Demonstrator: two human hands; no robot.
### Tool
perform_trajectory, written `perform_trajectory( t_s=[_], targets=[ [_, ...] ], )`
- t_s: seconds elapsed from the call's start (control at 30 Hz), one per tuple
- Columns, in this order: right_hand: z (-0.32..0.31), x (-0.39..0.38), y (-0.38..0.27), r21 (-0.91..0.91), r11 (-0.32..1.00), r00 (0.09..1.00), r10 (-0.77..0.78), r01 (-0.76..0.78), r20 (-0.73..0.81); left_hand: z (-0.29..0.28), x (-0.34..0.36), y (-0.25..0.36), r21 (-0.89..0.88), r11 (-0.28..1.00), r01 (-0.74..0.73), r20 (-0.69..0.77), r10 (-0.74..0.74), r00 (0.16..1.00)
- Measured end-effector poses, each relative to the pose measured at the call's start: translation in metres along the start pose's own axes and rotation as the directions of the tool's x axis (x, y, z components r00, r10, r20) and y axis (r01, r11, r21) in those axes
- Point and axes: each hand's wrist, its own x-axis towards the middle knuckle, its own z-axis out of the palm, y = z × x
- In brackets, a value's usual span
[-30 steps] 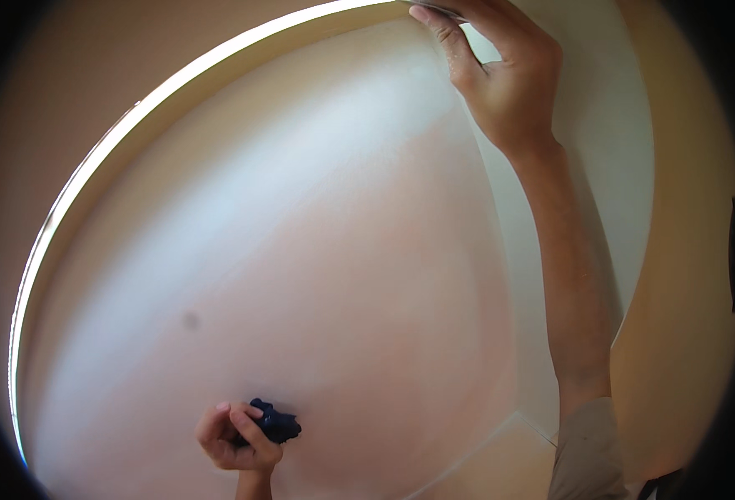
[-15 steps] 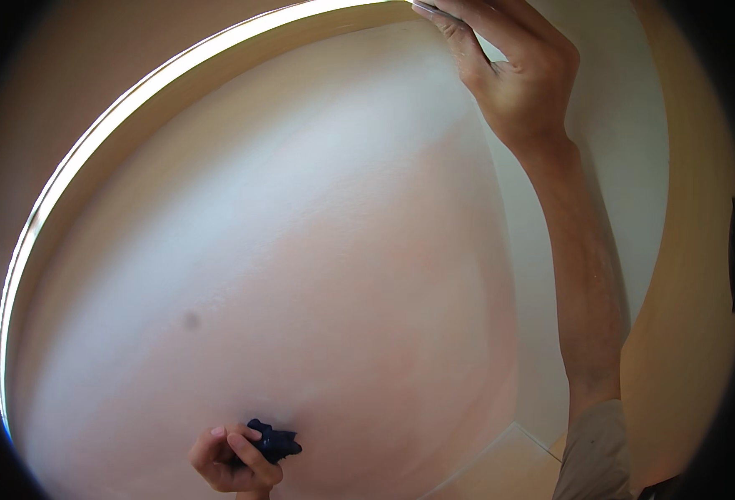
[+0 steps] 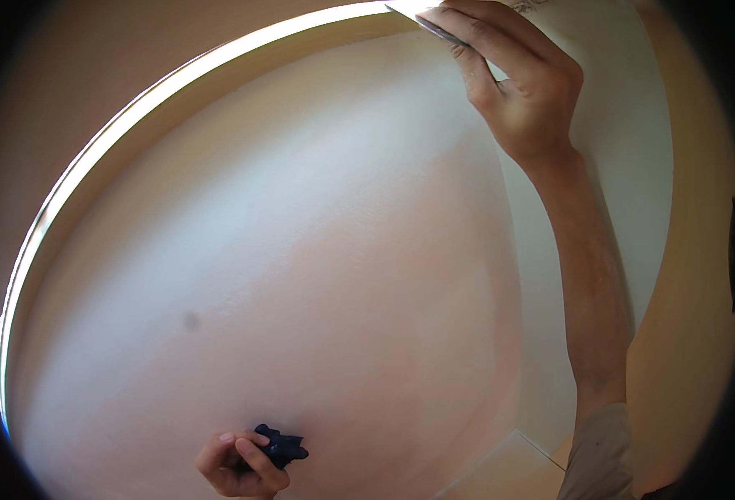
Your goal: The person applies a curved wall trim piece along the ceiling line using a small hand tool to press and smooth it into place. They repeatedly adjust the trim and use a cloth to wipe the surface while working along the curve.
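Observation:
My right hand (image 3: 527,79) is raised at the top right, against the pale wall. Its fingers and thumb pinch a thin flat scraper (image 3: 441,30), whose edge reaches toward the bright light strip. My left hand (image 3: 242,467) is low in the view, closed around a small dark blue, crumpled-looking lump (image 3: 281,446); I cannot make out what kind of thing it is. Behind both hands spreads a smooth wall surface (image 3: 367,275), whitish above and pinkish below.
A glowing light strip (image 3: 126,121) curves along the upper left under a brown surface (image 3: 84,58). At the right, a pale side wall (image 3: 625,158) meets a tan surface (image 3: 692,375). A seam between panels (image 3: 542,450) shows at the lower right.
My right hand has shifted slightly down, and more of the scraper shows at its fingertips. My left hand and the dark lump have moved a little to the right and down.

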Motion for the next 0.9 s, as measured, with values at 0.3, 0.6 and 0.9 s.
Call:
perform_trajectory(
  t_s=[0.3, 0.6, 0.9],
  targets=[
    [-0.003, 0.004, 0.008, 0.015, 0.999, 0.998, 0.052, -0.051, -0.026, -0.001, 0.003, 0.002, -0.016, 1.0, -0.002, 0.027, 0.002, 1.0],
    [0.006, -0.006, -0.019, 0.033, 0.999, 0.999, 0.04, -0.04, 0.005, -0.018, -0.017, -0.021, -0.016, 1.0, -0.015, 0.056, 0.016, 0.998],
    [0.003, -0.013, -0.025, 0.055, 0.994, 0.995, 0.092, -0.094, 0.028, -0.018, -0.024, -0.026, -0.013, 1.0, -0.014, 0.054, 0.015, 0.998]
  ],
)
